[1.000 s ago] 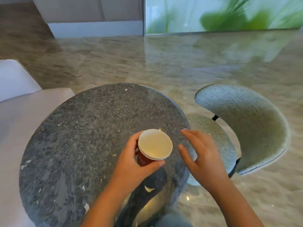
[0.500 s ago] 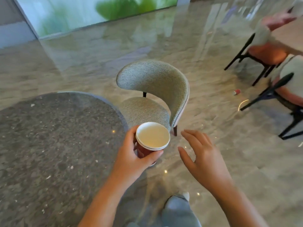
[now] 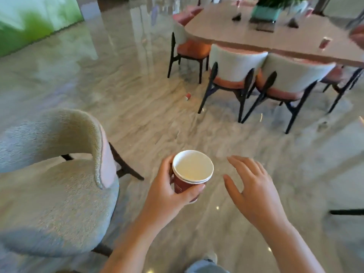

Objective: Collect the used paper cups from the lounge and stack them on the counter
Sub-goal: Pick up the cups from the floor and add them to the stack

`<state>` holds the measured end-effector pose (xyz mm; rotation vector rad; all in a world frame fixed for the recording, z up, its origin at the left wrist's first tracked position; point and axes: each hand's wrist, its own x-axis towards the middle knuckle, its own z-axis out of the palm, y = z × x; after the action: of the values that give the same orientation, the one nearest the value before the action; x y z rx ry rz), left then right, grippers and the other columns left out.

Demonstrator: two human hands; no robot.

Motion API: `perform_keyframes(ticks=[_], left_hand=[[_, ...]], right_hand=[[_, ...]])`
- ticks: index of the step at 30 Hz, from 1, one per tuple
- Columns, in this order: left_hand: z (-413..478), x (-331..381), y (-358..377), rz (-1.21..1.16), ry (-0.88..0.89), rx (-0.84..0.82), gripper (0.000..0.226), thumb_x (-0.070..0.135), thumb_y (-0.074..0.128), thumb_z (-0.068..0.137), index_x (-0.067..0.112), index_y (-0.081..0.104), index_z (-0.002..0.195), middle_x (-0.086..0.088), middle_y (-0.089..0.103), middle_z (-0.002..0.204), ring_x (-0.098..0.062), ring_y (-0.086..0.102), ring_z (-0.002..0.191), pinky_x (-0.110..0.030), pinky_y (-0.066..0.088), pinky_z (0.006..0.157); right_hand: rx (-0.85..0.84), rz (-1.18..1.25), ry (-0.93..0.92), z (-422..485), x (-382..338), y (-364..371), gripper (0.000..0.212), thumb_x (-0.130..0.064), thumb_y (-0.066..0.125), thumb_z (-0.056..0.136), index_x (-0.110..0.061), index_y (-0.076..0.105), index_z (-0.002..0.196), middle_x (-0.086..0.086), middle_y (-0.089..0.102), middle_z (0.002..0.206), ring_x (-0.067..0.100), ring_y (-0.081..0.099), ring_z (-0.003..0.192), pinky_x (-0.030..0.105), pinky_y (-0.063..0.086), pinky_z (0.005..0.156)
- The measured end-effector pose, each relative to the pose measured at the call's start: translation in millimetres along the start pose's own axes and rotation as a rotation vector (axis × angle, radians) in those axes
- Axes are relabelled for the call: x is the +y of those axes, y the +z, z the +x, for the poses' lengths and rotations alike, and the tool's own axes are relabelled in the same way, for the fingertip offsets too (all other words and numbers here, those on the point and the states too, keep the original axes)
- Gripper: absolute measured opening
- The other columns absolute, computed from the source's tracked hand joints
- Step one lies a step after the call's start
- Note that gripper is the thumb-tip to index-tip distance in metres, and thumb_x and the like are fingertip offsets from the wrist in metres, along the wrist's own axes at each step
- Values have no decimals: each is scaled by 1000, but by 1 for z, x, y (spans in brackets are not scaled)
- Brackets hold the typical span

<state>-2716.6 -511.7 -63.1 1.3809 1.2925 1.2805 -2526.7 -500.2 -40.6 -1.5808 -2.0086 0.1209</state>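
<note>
My left hand [image 3: 167, 196] grips a red paper cup [image 3: 190, 173] with a white inside, held upright over the floor; its doubled rim suggests nested cups. My right hand [image 3: 254, 192] hovers just right of the cup with fingers spread, touching nothing. Another red cup [image 3: 188, 96] lies on its side on the floor ahead. A further red cup [image 3: 325, 42] stands on the long pink table [image 3: 226, 30] at the upper right.
A grey upholstered chair [image 3: 55, 184] stands close on my left. Several white-backed chairs with orange seats [image 3: 234, 69] line the long table. A green planter [image 3: 266, 11] and dark items sit on the table. Polished marble floor lies between.
The view has swung right, away from the round dark table, which has left the frame. The cup stays in my left hand. The long table and the fallen cup have come into view.
</note>
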Motion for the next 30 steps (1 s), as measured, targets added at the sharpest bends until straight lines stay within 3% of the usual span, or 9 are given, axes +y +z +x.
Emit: perform_keyframes(ticks=[6,14,18,22,30], left_hand=[[81,8,119,-31,46,-235,63,44,79,56,60,47,107,31,59,110,7,58,102,-6,43,77],[152,-6,221,-83,-51,-415,66,46,79,50,38,51,109,26,62,106,2,60,100,-12,46,79],[209,-17,270,-78,-76,-490,65,45,80,49,42,52,108,27,63,105,4,61,99,-10,46,77],[281,-29,320,-67,-85,-545,71,50,79,46,37,51,110,27,63,105,3,60,99,-11,46,78],[449,-5,420,-16,91,-698,73,52,78,52,36,48,117,30,58,109,4,57,101,-7,45,76]], right_hand=[[120,-94,205,29,114,-49,36,-16,68,78,-5,61,112,11,63,110,34,58,101,43,46,88],[187,-145,445,41,212,-71,37,-13,70,76,-5,62,111,10,64,110,36,58,102,46,47,86],[209,-169,552,64,262,-70,37,-13,71,75,-5,63,111,10,64,110,36,58,102,47,49,85],[227,-215,620,115,314,-70,37,-11,72,74,-4,63,109,12,65,107,38,59,101,49,49,84],[322,-256,675,258,401,-83,36,-11,71,76,-1,63,110,12,64,108,38,58,100,48,49,84]])
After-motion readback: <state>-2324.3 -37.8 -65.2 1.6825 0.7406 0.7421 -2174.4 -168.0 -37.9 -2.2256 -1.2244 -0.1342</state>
